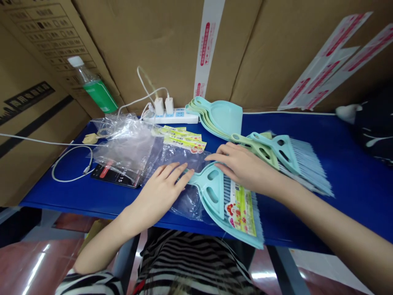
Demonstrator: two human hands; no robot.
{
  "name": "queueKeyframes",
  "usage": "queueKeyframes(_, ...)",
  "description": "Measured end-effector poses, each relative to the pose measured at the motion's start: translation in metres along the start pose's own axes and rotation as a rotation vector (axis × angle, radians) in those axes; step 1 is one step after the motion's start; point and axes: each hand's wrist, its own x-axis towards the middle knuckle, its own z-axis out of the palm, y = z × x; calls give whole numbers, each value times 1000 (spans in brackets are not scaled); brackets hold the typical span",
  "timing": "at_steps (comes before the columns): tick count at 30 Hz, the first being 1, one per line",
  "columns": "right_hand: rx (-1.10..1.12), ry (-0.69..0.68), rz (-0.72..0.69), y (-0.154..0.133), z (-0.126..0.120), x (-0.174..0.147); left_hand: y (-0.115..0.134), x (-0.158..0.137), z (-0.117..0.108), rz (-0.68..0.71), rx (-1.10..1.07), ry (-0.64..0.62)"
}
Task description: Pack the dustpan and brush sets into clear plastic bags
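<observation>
A light blue dustpan [205,205] lies near the table's front edge with a light blue hand brush [214,192] nested on it. A yellow-green label with red flowers [244,213] rests on the bristles. My left hand [162,188] is spread over the handle end, its fingertips at the handle; whether they press on it I cannot tell. My right hand [245,166] reaches over the set's far side, fingers stretched out and apart, holding nothing visible. Beneath and beside the handle lies a clear plastic bag [187,203]. More yellow-green labels [186,142] sit just behind it.
Stacked green and blue dustpans [225,119] stand at the back, with loose hand brushes [310,159] to their right. A power strip [181,119] with chargers, crumpled plastic bags [125,143], a white cable [57,164] and a green-labelled bottle [100,92] occupy the left. Cardboard [166,45] walls the back.
</observation>
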Motion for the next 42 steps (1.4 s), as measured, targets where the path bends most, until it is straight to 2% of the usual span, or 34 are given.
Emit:
queueKeyframes(3,43,-41,28,2,9,3,-2,3,-2,43,21,-60)
queueKeyframes(8,243,-19,165,0,15,-2,-6,6,-5,52,23,-97)
queueKeyframes(13,433,-14,71,6,10,-3,-7,4,-4,23,-25,-106)
queueKeyframes(17,510,-11,60,11,12,-2,-1,0,-11,26,-50,18)
queueKeyframes(19,561,-6,78,12,14,-2,7,-1,-16,70,-111,102)
queueKeyframes(21,599,5,93,12,15,-2,18,-2,-17,201,-231,167)
queueKeyframes(24,619,19,129,12,14,-2,34,0,-10,445,-303,192)
queueKeyframes(30,585,21,219,12,13,0,47,7,6,490,-343,263)
queueKeyframes(42,564,16,241,20,9,3,34,-1,3,515,-342,310)
